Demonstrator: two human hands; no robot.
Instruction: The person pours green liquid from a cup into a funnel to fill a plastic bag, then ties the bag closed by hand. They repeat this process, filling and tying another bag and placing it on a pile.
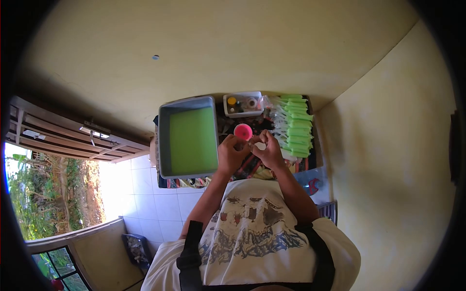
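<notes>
Seen from overhead, a person in a printed white T-shirt works at a small table (318, 162) draped with a patterned cloth and set against a pale yellow wall, in the centre of the frame. White floor tiles run to the lower left, where an open doorway shows sunlit greenery.

Both hands meet just below centre over a small, pale object (260, 145), too small to identify. The left hand (232, 154) is curled, fingers bent in toward it; the right hand (270, 149) is closed around it from the other side. How firmly either one holds it cannot be told.

Just above the hands sits a pink round cup (243, 131). To the left, a grey rectangular tub (188, 137) is filled with bright green liquid. At the table's top edge, a small white tray (243, 105) holds little bottles and a roll. To the right lies a stacked row of clear packets filled with green (293, 125).
</notes>
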